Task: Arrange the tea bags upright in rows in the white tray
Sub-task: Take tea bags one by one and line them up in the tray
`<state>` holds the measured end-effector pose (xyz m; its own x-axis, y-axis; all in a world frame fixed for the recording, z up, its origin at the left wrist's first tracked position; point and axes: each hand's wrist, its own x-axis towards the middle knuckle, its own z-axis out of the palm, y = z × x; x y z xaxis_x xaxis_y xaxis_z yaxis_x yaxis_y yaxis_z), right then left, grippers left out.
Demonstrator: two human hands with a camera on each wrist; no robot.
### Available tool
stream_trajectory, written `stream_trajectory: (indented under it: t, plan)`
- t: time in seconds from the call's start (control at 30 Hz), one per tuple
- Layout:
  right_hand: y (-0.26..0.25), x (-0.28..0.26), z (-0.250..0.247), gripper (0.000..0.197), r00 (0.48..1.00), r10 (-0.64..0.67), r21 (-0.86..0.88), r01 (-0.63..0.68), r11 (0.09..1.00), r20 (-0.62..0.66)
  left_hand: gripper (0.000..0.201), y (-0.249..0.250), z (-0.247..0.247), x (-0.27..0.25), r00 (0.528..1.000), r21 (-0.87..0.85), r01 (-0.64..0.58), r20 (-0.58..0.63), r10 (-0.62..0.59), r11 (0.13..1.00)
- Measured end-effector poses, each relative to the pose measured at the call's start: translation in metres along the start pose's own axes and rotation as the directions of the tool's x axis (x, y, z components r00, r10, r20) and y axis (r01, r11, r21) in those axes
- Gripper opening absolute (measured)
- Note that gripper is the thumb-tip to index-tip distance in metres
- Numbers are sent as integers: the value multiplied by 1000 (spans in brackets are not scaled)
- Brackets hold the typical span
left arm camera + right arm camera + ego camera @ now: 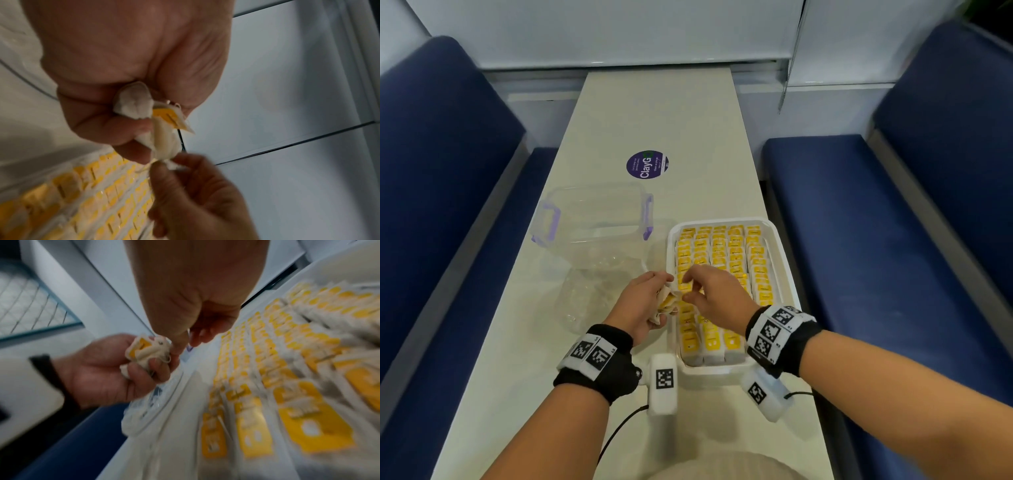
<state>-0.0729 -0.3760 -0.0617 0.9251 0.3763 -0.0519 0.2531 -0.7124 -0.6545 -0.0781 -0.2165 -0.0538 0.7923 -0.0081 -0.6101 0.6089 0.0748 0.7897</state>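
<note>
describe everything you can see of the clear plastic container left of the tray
The clear plastic container is a see-through, rounded-corner box that looks like thin plastic, with a purple latch handle on each short side. It stands upright and open on the table, left of the white tray, with no tea bags visible inside. Its clear lid lies just nearer the person. Whether the box touches the lid or the tray cannot be told. Neither hand touches it.

Your tray (780, 240) sits on table (654, 113), right of centre, tea bags (722, 253) standing in rows inside. Plastic container (592, 219) left of tray, just beside it; round sticker (647, 164) behind both. Your left hand (640, 305) holds bunched tea bags (144, 105) at tray's left edge; right hand (709, 294) over rows, fingertips at bunch. Benches (893, 222) flank table.
</note>
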Motion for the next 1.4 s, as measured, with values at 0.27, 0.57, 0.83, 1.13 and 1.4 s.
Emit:
stream_trajectory:
  t: [0.27,0.57,0.83,1.13,1.4]
  plan:
    - [1,-5,-28,20,997,61,317,-44,947,-45,22,7,29,-2,997,-31,-5,82,8,999]
    - [25,-11,-40,12,933,292,445,-174,878,-211,18,8,42,-5,987,79,9,161,-22,997]
    - [29,-28,-45,15,914,398,601,-272,751,-83,25,4,51,0,981,173,-172,124,151,970]
    - [42,-34,-47,41,997,76,209,-81,975,31,19,5,58,0,925,442,-365,271,266,820]
    - [49,-42,-58,8,979,146,250,-178,952,143,9,5,50,7,914,550,-338,385,127,764]
